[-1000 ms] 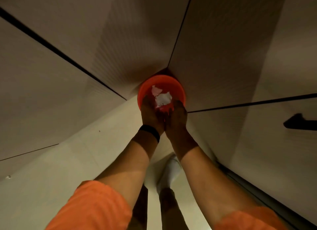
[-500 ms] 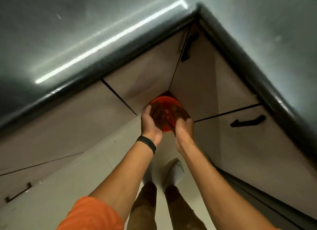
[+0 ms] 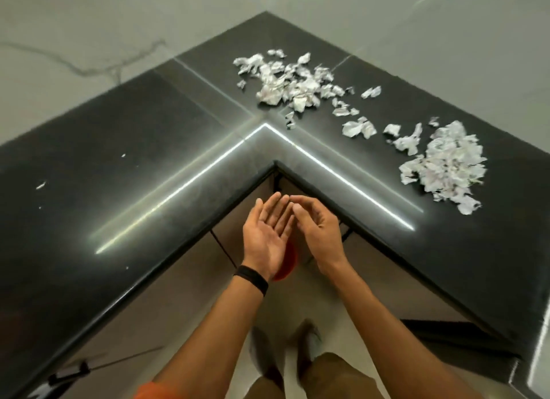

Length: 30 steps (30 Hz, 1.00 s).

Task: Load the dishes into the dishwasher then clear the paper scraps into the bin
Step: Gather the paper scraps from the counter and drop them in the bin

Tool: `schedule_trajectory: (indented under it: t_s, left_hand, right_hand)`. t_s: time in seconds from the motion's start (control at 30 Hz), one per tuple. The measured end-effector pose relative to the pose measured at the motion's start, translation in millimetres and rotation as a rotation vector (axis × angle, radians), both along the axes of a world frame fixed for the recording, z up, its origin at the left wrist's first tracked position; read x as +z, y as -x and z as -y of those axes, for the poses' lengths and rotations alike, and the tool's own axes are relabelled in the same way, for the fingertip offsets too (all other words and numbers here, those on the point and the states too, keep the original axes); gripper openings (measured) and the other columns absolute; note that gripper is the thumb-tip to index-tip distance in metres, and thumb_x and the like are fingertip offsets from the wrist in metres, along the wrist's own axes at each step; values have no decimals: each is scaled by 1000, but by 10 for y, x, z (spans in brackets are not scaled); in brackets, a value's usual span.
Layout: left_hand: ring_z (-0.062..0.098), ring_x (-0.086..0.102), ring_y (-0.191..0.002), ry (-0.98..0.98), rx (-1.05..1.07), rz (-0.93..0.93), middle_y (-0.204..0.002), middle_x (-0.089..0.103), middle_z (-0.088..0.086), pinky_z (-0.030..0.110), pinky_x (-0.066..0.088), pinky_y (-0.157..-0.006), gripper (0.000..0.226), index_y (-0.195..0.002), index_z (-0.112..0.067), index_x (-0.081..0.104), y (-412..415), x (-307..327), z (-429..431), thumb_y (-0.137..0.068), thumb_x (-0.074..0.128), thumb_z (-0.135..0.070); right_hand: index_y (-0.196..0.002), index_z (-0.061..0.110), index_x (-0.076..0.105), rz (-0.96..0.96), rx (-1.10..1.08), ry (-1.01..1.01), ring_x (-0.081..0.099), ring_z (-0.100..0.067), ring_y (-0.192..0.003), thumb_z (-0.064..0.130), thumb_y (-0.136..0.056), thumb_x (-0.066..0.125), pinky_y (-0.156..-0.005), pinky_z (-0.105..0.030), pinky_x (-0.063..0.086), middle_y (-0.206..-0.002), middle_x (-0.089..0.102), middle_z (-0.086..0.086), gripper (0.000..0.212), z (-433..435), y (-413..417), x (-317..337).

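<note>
Both left grip point(image 3: 266, 235) and right grip point(image 3: 320, 229) loose-fingered, paper scraps point(image 3: 446, 163) well apart on countertop point(image 3: 148, 148).

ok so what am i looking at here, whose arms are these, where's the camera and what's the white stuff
No machine here: a person works bare-handed, and the camera sits on their head, looking forward and down, so the arms reach in from the bottom. The left hand, with a black wristband, and the right hand are both open and empty, close together in front of the counter's inner corner. The black L-shaped countertop carries torn white paper scraps in two heaps, one near the back corner, another further right, with loose bits between. Between the wrists a sliver of an orange bin shows, lower down.
</note>
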<state>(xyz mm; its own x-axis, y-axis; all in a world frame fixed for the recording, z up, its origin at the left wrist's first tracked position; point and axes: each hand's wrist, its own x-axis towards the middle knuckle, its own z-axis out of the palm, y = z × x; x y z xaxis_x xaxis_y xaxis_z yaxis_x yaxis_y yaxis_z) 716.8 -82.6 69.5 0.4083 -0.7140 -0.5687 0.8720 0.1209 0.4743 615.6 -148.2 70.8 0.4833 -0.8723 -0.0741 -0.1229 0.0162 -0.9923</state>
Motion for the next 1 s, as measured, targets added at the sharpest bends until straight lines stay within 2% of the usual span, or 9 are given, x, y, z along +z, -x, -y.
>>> schedule_trajectory:
  t_s: [0.27,0.43,0.6,0.73,0.9,1.0]
  left_hand:
    - [28,58,-131,41,-161,-27,-135,65,15,42,37,-118,51,-140,-7,58,314,252,460,-103,49,-41]
    - [28,60,-129,41,-251,-40,-135,65,15,41,40,-115,46,-137,-9,59,547,252,846,-105,45,-38]
    - [29,62,-126,25,-307,-33,-132,67,15,41,46,-108,46,-138,-9,58,814,200,1362,-104,46,-38]
    - [30,62,-126,8,-310,-35,-132,67,15,42,44,-110,45,-136,-9,60,1008,174,1837,-104,46,-37]
    - [29,62,-125,-20,-292,-49,-131,68,14,41,46,-107,45,-137,-10,59,1157,128,2252,-104,47,-36]
    - [28,62,-125,-32,-295,-53,-130,68,14,42,45,-108,44,-136,-10,60,1198,118,2377,-103,47,-36]
  right_hand:
    - [-114,18,73,-13,-148,65,68,-10,-112,10,-99,63,-103,-41,53,-113,75,7,21,277,426,312]
    - [-114,20,73,-16,-200,87,65,-4,-115,12,-98,65,-102,-32,52,-114,74,11,19,596,717,336]
    - [-110,25,74,-66,-234,104,66,-2,-109,15,-96,67,-96,-25,52,-108,74,15,18,1080,1077,263]
    - [-107,29,71,-202,-224,131,66,3,-98,20,-95,69,-85,-17,52,-101,72,15,15,1635,1401,185]
    - [-110,33,69,-496,-254,158,65,1,-86,22,-91,73,-84,-32,58,-100,70,17,23,2220,1769,-64]
    - [-118,34,65,-668,-249,234,64,-1,-84,27,-91,71,-79,-31,55,-109,70,17,29,2396,1852,-121]
